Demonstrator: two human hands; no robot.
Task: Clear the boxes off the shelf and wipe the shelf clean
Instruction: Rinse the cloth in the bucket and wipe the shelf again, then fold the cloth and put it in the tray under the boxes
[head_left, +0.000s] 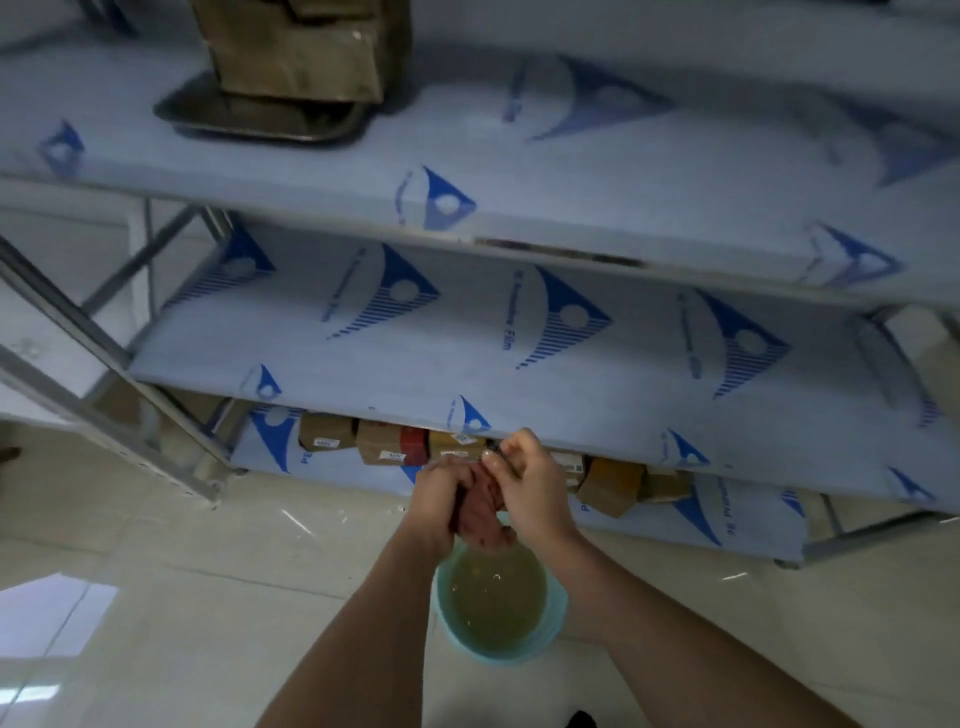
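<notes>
A reddish-brown cloth is twisted between both my hands above a light blue bucket of murky yellowish water on the floor. My left hand grips the cloth's left part and my right hand grips its upper end. The metal shelf in front, covered in blue-printed protective film, has a bare middle level. Several brown cardboard boxes sit on the bottom level behind my hands.
On the top level at the left stands a metal tray with brown cardboard boxes stacked on it. The shelf's metal legs and braces angle down at the left. Pale tiled floor spreads around the bucket.
</notes>
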